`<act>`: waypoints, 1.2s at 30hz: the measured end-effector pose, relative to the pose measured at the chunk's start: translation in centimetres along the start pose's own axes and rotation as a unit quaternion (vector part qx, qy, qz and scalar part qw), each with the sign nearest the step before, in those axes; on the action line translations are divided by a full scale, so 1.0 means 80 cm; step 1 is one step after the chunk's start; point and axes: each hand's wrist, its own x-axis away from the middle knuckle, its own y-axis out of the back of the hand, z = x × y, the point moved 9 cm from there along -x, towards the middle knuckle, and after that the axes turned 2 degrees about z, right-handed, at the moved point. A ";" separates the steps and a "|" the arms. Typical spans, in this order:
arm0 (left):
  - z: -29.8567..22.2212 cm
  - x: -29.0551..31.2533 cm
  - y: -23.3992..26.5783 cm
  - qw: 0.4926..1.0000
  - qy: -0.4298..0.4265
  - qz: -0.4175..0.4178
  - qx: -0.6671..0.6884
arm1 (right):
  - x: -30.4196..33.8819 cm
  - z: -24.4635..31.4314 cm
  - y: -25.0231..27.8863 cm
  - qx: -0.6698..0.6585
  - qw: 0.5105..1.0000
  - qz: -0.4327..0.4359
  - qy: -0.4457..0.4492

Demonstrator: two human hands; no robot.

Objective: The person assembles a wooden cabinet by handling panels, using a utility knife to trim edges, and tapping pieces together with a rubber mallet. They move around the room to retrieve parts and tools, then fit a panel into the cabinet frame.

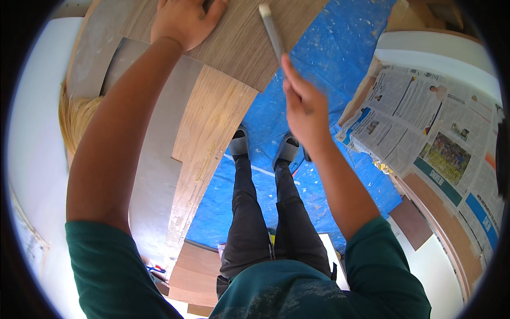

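Note:
My left hand [183, 20] is on a brown wood-grain board [241, 48], thumb spread away from the fingers. The top edge of the view cuts off its fingertips. In my right hand [308, 109] is a slim brush [273, 33] with a grey shaft and a pale tip. Fingers close round its lower end, and the tip points up and left over the board. Slight motion blur softens that hand. Whether the brush tip touches the surface I cannot tell.
Beneath the board lie a grey sheet [159, 159] and a lighter wood strip [210, 114]. Straw-coloured bristles [77, 119] stick out at left. A paint-spotted blue tarp [334, 58] covers the floor under my feet. At right, newspaper [414, 117] covers a ledge.

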 end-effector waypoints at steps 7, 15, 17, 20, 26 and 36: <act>0.000 0.000 -0.001 1.000 -0.006 -0.009 -0.006 | 0.047 -0.008 -0.003 0.000 0.998 -0.017 0.055; 0.002 -0.001 0.001 1.000 -0.001 -0.003 -0.003 | 0.071 -0.018 -0.014 -0.006 1.000 0.001 0.029; 0.001 -0.001 0.001 1.000 -0.001 -0.005 -0.003 | 0.099 -0.011 -0.017 -0.018 0.999 0.013 0.038; -0.002 -0.004 0.000 1.000 -0.005 -0.006 -0.001 | 0.041 -0.018 -0.006 0.011 0.997 -0.029 0.066; -0.003 -0.002 0.003 1.000 0.004 0.000 0.001 | 0.003 -0.020 -0.006 -0.060 0.998 -0.001 -0.010; -0.005 -0.005 -0.002 1.000 -0.001 0.006 -0.003 | -0.050 -0.017 0.014 -0.038 0.998 -0.003 -0.047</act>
